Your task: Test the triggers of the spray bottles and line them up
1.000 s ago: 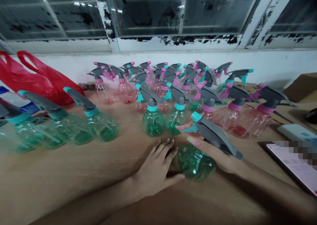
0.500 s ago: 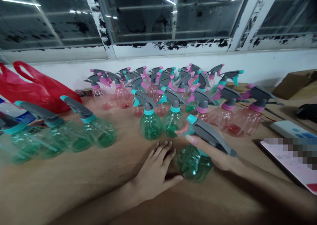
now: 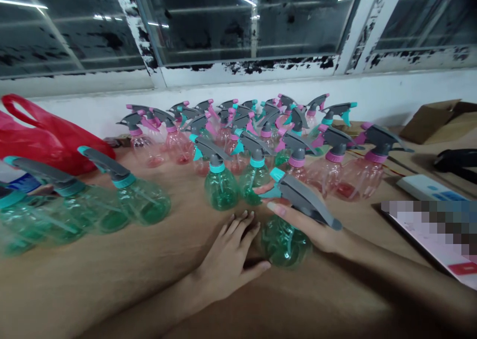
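My right hand (image 3: pixel 313 227) is wrapped round the neck of a green spray bottle (image 3: pixel 285 244), just under its grey head with a turquoise nozzle and trigger. This bottle is upright, close to the tabletop; whether its base touches I cannot tell. Beside it, my left hand (image 3: pixel 233 257) lies flat on the wooden table (image 3: pixel 149 274), fingers stretched out and holding nothing. Two more green bottles, one of them a spray bottle with a turquoise collar (image 3: pixel 221 187), stand just beyond my fingers. A row of green spray bottles (image 3: pixel 143 200) stands to the left.
Pink spray bottles (image 3: pixel 359 180) and some green ones crowd the back by the wall. A red plastic bag (image 3: pixel 55 145) lies at the far left. On the right are a cardboard box (image 3: pixel 434 123), a white device (image 3: pixel 421 186) and a flat pink-screened device (image 3: pixel 443 254).
The view has shifted slightly, so most things sit a little further left. My right hand still grips the green spray bottle, and my left hand stays flat on the table.
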Demonstrator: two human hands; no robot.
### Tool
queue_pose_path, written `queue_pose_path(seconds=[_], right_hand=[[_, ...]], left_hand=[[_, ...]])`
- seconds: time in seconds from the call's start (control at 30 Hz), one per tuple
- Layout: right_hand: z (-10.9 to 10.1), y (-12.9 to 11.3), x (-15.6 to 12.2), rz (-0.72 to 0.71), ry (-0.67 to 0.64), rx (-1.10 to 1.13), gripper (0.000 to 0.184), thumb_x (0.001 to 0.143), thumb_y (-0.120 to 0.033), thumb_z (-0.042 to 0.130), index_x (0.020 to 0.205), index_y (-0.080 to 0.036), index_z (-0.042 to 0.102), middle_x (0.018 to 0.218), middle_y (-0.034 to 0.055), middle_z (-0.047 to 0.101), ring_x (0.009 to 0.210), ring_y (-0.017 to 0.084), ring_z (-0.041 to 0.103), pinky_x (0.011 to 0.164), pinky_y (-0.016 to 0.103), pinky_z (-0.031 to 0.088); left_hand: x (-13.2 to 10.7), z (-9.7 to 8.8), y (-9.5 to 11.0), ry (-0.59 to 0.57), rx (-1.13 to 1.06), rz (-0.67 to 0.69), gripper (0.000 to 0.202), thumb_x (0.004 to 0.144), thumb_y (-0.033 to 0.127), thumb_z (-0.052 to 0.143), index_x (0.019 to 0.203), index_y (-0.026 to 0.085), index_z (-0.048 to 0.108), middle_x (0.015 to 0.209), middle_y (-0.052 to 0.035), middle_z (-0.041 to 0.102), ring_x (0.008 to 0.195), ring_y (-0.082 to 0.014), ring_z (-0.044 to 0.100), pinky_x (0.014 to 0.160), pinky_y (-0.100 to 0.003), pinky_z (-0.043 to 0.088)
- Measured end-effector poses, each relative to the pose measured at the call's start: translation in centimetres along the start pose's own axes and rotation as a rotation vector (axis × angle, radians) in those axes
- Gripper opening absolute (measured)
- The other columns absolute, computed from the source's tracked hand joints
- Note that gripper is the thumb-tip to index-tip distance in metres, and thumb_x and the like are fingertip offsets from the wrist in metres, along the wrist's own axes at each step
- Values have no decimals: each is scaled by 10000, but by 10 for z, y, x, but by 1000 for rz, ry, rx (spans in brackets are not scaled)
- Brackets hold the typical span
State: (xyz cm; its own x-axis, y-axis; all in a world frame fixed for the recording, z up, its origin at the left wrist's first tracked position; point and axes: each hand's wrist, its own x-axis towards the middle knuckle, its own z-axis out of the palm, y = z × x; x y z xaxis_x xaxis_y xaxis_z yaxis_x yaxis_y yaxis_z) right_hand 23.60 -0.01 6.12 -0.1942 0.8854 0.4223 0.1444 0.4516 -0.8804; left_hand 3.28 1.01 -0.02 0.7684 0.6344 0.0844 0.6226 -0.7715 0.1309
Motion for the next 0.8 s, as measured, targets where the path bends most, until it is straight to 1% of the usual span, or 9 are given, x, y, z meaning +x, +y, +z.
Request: queue_pose_path(seconds=[0.17,0.33,0.43,0.57,0.67,0.8], right_hand=[[0,-2,0,9,-2,-25,225,847,-335,615,1051,-244,593,960,16,655,828,155,627,818,324,502],[-1,-5,1,1,-4,-11,213,848,-300,615,1044,-225,586,919,22,658,780,156,646,702,302,519],[-2,-4,2,-3,-2,-26,221,844,-305,621,1050,-229,600,918,20,657,779,158,649,680,301,517],[-1,-4,2,-3,10,-27,210,832,-325,630,1022,-237,613,873,13,660,729,162,644,654,312,518],[-1,-4,2,8,-10,-14,261,840,-332,620,1090,-259,612,930,23,672,757,171,648,686,327,527],[-1,-5,0,27,-26,-29,351,851,-343,602,1196,-282,574,925,29,685,755,179,648,673,336,528]], left_hand=[[2,1,-1,19,7,4,716,885,619,460,1379,103,406,1473,-168,317,1336,-323,305,1063,-501,280],[2,1,-1,19,9,6,706,885,614,465,1373,108,413,1471,-165,321,1334,-319,310,1060,-501,284],[2,1,0,22,9,9,705,885,615,463,1371,105,417,1471,-168,321,1333,-324,312,1054,-500,293],[1,1,0,25,17,14,698,896,608,449,1373,101,414,1467,-170,327,1335,-321,309,1057,-494,291],[1,1,0,29,20,17,695,895,609,449,1369,101,418,1460,-167,341,1334,-312,313,1059,-488,290],[1,1,1,40,21,17,658,902,578,464,1358,104,434,1439,-165,378,1323,-312,333,1055,-487,297]])
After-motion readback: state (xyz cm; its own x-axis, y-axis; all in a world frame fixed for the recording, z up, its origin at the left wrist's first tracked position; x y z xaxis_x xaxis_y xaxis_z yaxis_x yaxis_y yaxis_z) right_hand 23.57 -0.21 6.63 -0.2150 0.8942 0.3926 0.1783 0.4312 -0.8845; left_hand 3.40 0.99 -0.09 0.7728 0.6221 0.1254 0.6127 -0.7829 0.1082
